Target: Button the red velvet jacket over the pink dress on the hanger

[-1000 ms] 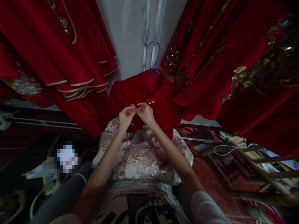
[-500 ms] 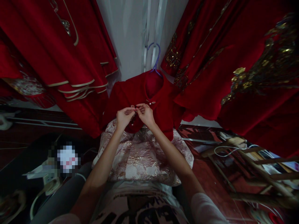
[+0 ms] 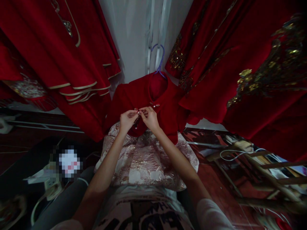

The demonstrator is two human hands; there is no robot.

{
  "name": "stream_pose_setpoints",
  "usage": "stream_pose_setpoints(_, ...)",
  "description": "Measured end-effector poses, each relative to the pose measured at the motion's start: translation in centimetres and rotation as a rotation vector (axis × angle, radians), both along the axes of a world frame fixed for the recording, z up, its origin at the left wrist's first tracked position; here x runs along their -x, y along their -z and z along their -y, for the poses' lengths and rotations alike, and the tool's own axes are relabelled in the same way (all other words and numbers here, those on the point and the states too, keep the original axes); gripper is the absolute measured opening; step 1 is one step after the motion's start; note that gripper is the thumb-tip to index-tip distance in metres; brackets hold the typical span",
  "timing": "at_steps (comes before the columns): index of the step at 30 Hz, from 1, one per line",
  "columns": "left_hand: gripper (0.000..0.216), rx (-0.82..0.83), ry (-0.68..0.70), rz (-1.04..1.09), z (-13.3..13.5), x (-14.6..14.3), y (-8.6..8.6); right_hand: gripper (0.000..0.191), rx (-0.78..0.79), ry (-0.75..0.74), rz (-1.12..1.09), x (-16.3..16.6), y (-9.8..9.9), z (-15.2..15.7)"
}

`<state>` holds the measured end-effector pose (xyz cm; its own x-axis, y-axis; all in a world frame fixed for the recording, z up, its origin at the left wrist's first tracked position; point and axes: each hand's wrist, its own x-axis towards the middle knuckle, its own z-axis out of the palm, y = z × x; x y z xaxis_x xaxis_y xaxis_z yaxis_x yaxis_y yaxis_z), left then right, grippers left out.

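A red garment (image 3: 129,94) hangs in front of me on a purple hanger (image 3: 161,59), its lower part over my lap. My left hand (image 3: 127,119) pinches a small beaded ornament (image 3: 136,127) on the garment's front, thumb and forefinger close together. From the other side my right hand (image 3: 150,118) pinches at the same ornament, so the fingertips nearly meet and hide part of it. Another beaded ornament (image 3: 154,105) with a pearl sits just above, below the neckline. Shiny pinkish brocade cloth (image 3: 146,159) is spread over my lap under the garment.
Red garments with pale trim (image 3: 83,84) hang on the left. Gold-sequinned red garments (image 3: 244,83) hang on the right. A wooden frame (image 3: 227,174) with a white cable stands at right. A white power strip (image 3: 52,190) lies at left.
My fingertips have shifted slightly on the beaded ornament, the right ones moving a little left. The garment and hanger stay in place.
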<state>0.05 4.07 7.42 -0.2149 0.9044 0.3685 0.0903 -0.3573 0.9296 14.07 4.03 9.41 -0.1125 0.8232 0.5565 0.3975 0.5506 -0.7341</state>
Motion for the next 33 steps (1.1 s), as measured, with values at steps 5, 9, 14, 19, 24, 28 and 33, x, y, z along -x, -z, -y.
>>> stream_pose_setpoints(5, 0.022, -0.006, -0.043, -0.049, 0.5, 0.4, 1.5, 0.018, 0.132, -0.087, -0.053, -0.7, 0.5, 0.2)
stream_pose_setpoints(9, 0.022, 0.104, -0.045, -0.187, 2.4, 0.8, 3.9, 0.015, 0.218, -0.099, 0.007, -2.7, 1.2, 1.6)
stream_pose_setpoints(14, 0.026, 0.168, 0.016, -0.325, 4.1, 0.7, 6.2, 0.014, 0.275, -0.005, 0.265, -5.3, 2.1, 4.0)
stream_pose_setpoints(19, 0.024, 0.16, 0.007, -0.422, 4.5, 0.1, 6.4, 0.028, 0.415, 0.017, 0.531, -5.4, 3.0, 4.9)
stream_pose_setpoints(24, 0.018, 0.085, -0.014, -0.431, 4.7, 0.0, 6.1, 0.034, 0.513, -0.109, 0.447, -5.2, 3.5, 4.2)
stream_pose_setpoints(28, 0.013, 0.026, 0.038, -0.46, 5.0, 0.2, 6.0, 0.045, 0.663, -0.366, 0.216, -6.0, 3.6, 3.7)
stream_pose_setpoints(33, 0.016, 0.074, 0.075, -0.395, 5.3, -0.1, 6.0, 0.044, 0.726, -0.424, 0.044, -5.8, 3.8, 3.5)
